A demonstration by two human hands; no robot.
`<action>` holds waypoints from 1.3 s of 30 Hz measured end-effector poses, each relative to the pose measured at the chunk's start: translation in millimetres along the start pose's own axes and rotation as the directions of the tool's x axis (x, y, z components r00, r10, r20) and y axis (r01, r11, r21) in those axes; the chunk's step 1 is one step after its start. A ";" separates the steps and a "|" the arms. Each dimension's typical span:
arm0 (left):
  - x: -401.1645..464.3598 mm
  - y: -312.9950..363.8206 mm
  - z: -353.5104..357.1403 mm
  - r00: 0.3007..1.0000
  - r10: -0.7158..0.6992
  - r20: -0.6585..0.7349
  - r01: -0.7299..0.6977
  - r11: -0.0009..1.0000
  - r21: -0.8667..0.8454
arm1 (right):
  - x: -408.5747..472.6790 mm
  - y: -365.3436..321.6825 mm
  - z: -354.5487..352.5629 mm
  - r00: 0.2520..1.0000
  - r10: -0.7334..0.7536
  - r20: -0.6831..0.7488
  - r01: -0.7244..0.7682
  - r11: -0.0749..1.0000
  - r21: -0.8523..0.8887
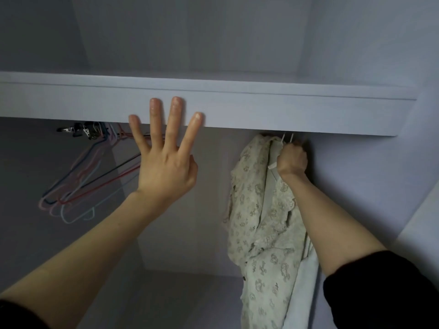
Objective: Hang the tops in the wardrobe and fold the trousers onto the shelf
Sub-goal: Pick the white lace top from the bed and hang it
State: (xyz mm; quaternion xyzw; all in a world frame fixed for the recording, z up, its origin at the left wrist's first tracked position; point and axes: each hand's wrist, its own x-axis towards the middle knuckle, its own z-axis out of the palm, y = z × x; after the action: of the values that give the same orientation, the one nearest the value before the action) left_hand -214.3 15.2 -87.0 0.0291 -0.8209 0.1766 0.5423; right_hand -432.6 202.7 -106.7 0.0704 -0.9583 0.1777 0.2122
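Observation:
A cream top with a grey floral print [259, 224] hangs at the right of the wardrobe, just under the white shelf [261, 110]. My right hand [292, 160] grips the neck of its white hanger [286, 138], whose hooks reach up behind the shelf's front edge. A pale blue garment [306, 288] hangs beside the top, partly hidden by my right forearm. My left hand [166, 148] is raised with straight, spread fingers whose tips lie against the shelf's front face. The rail is hidden behind the shelf.
Several empty wire hangers [90, 176] in red, blue, pink and black hang at the left, with dark clips [80, 130] beside them. The wardrobe's right wall [370, 176] stands close to my right hand. Above the shelf lies another compartment.

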 end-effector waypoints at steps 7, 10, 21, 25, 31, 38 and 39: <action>1.2 2.0 -3.8 0.998 -0.032 0.059 0.032 0.999 -0.002 | -13.2 6.2 -10.0 0.989 0.127 0.071 -0.132 0.988 0.075; -0.2 6.7 -8.8 0.993 -0.069 0.098 0.073 0.997 -0.036 | -46.7 9.4 -18.3 0.988 0.058 0.146 -0.082 0.984 0.161; -56.7 77.1 -61.9 0.842 -0.001 0.539 0.330 0.792 -0.514 | -209.0 32.8 -66.0 0.950 -0.040 0.308 -0.102 0.897 0.430; -99.2 104.8 -93.2 0.727 0.185 0.661 0.392 0.679 -0.621 | -299.4 63.4 -71.3 0.895 0.148 0.420 -0.322 0.866 0.382; -191.5 146.6 -166.4 0.589 0.565 0.579 0.390 0.429 -0.815 | -461.0 102.4 -109.9 0.793 0.433 0.428 -0.585 0.738 0.338; -269.3 205.8 -262.2 0.448 0.820 0.357 0.396 0.177 -0.901 | -615.6 134.4 -174.6 0.630 0.659 0.411 -0.768 0.608 0.201; -276.0 217.2 -278.8 0.433 0.849 0.303 0.381 0.133 -0.915 | -638.3 143.0 -186.9 0.601 0.697 0.391 -0.792 0.585 0.174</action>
State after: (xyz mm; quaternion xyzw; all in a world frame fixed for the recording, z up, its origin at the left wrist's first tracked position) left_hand 92.3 268.4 -294.2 -0.4044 -0.8509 -0.3159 -0.1124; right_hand 183.1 442.5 -268.5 -0.2834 -0.8723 0.3967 -0.0365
